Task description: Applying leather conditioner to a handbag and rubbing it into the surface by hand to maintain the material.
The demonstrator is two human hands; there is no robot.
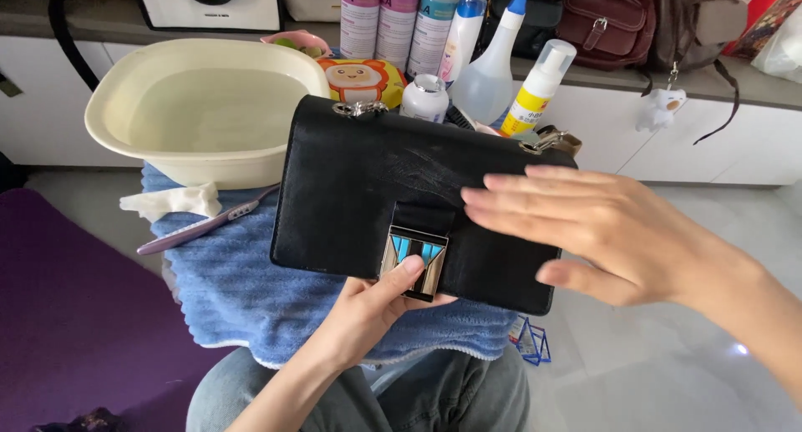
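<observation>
A black leather handbag (359, 181) with a metal clasp inlaid in blue (415, 260) is held up over a blue towel (242, 273). My left hand (368, 311) grips its lower edge from below, thumb resting on the clasp. My right hand (597, 227) lies flat with fingers together against the bag's front flap on the right side. Faint smear marks show on the leather near those fingertips.
A cream basin of water (200, 106) stands at the left, with a white cloth (171, 200) and a purple toothbrush (205, 223) beside it. Spray and pump bottles (493, 64), tall cans (393, 18) and a round tin (361, 81) crowd behind the bag. A purple mat (67, 315) lies at the left.
</observation>
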